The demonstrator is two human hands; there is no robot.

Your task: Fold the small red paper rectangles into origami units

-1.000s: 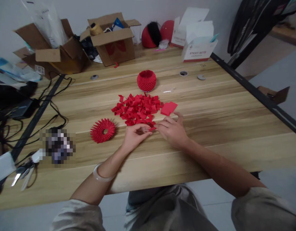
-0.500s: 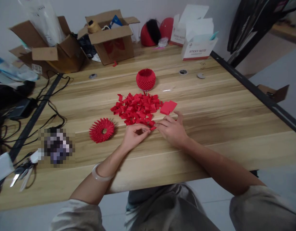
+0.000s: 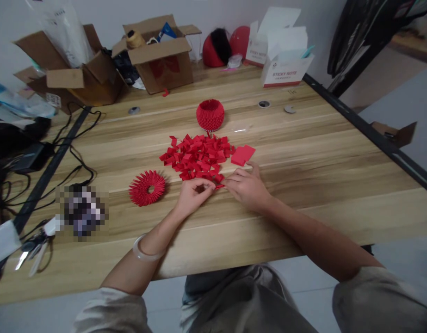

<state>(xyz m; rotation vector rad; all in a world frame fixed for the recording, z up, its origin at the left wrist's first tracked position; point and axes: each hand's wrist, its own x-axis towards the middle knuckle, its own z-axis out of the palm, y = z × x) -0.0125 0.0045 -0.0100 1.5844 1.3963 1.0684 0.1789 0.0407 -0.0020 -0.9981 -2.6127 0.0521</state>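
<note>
A small strip of red folded paper [image 3: 219, 187] lies between my two hands. The fingers of my left hand [image 3: 195, 195] pinch its left end. My right hand [image 3: 247, 188] is closed on the other end, its fingertips partly hiding the paper. Just beyond the hands is a loose pile of red folded paper pieces [image 3: 198, 155]. Flat red paper sheets [image 3: 243, 155] lie at the pile's right. Left of my left hand rests a spiky red paper ring [image 3: 147, 188]. Behind the pile stands a round red bowl of interlocked paper pieces [image 3: 210, 115].
Cardboard boxes [image 3: 164, 69] and white sticky-note boxes [image 3: 284, 71] line the back of the wooden table [image 3: 324, 185]. Black cables [image 3: 72, 152] and scissors [image 3: 34, 249] lie at the left, by a blurred-out item [image 3: 83, 212].
The red paper between my fingers now looks flatter and narrower. Both hands have barely moved; the pile, ring and bowl are where they were.
</note>
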